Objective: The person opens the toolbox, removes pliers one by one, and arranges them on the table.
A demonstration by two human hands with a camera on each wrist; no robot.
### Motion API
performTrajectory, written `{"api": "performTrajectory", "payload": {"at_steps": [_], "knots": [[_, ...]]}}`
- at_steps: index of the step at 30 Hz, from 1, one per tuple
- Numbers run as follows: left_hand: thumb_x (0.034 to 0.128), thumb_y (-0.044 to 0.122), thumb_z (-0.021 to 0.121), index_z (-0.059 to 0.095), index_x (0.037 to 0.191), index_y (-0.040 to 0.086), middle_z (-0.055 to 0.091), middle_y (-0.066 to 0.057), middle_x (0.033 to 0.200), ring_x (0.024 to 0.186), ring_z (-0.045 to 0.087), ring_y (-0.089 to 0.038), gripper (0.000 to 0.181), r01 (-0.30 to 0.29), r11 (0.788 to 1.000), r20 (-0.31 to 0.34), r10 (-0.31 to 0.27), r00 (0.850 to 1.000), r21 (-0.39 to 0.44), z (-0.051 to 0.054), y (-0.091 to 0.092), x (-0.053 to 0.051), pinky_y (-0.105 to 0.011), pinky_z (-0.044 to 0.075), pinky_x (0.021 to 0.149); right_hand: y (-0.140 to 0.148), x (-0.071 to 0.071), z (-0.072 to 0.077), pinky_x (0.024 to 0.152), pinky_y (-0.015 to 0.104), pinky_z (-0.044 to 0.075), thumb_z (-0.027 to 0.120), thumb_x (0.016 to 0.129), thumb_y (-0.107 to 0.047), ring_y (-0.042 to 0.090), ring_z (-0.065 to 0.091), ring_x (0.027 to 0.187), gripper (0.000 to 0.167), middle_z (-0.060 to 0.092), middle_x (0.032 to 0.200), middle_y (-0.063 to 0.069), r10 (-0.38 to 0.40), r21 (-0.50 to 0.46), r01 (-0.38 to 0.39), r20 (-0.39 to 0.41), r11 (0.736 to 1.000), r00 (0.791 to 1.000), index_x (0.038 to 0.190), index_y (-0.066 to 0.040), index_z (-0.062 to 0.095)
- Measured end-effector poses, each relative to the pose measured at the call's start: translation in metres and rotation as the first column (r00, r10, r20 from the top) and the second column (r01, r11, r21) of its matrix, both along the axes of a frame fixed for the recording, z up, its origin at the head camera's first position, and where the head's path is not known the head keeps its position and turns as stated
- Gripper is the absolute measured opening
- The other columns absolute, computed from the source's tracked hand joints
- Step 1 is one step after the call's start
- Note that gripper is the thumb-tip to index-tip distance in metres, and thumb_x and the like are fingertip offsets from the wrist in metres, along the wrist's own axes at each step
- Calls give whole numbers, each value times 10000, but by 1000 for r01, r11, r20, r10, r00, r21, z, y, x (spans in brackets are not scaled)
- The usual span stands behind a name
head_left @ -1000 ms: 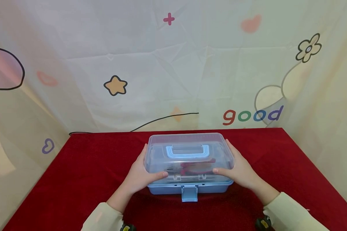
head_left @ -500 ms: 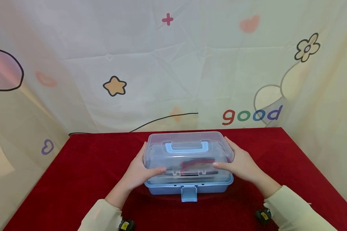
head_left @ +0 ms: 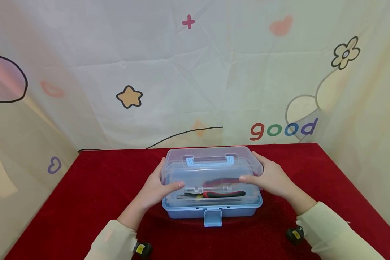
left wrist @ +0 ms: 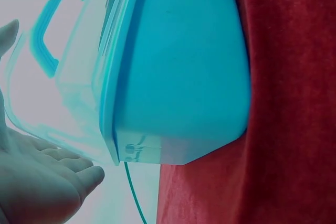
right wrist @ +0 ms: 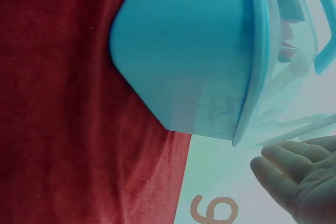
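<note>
A blue toolbox [head_left: 188, 213] with a clear lid [head_left: 211, 151] stands on the red cloth, its lid raised at the front and its front latch [head_left: 212, 218] hanging down. My left hand [head_left: 154, 189] grips the lid's left end, thumb on its front. At the right end my right hand [head_left: 273, 178] holds the lid the same way. Pliers with red and black handles [head_left: 225, 194] show in the opening below the lid edge. A light blue handle [head_left: 210, 161] lies on top. In the left wrist view the fingers [left wrist: 63, 166] lie along the lid's side.
Red cloth [head_left: 94, 202] covers the table. Behind it and at the sides hang pale curtains [head_left: 169, 83] printed with a star, a flower and the word "good". A dark device with a yellow mark is strapped near each wrist.
Both hands have moved up and slightly back with the lid. Its front edge has risen off the base, and the pliers inside show more plainly. The base has stayed where it was.
</note>
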State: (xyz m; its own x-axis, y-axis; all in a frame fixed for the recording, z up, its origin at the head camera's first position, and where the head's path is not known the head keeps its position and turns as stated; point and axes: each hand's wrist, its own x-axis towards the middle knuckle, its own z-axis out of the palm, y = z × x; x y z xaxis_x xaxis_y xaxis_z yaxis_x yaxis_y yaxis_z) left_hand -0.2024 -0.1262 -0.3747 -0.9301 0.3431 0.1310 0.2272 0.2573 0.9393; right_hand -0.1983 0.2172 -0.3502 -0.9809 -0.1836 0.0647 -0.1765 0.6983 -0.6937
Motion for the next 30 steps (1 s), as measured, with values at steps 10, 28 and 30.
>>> {"api": "performTrajectory", "payload": {"at_steps": [10,28,30], "knots": [[824,268,712,307,1411,296,486,-74,1321,1184,492,-307,714,7,1000,17,-6,1000,-9,3,-4,-5,-455,544,873,3,-13,5,727,393,586,729,744,-514,294,602,1022,880,606,1216,131,24,-23,-23,34,999,999,1460,-165,354],[846,194,675,275,1444,298,503,-113,1346,1151,552,-326,727,84,996,3,-84,996,24,5,-7,-16,-446,561,836,6,-29,27,823,432,562,670,758,-581,244,622,1000,736,648,1168,116,29,1,-30,122,1000,992,1310,-119,515],[840,184,677,274,1448,298,507,-122,1342,1137,564,-324,739,90,996,9,-91,996,22,6,-7,-18,-448,561,837,7,-31,28,826,432,559,667,758,-586,253,613,1019,737,643,1178,119,27,1,-27,131,1000,991,1308,-119,516]]}}
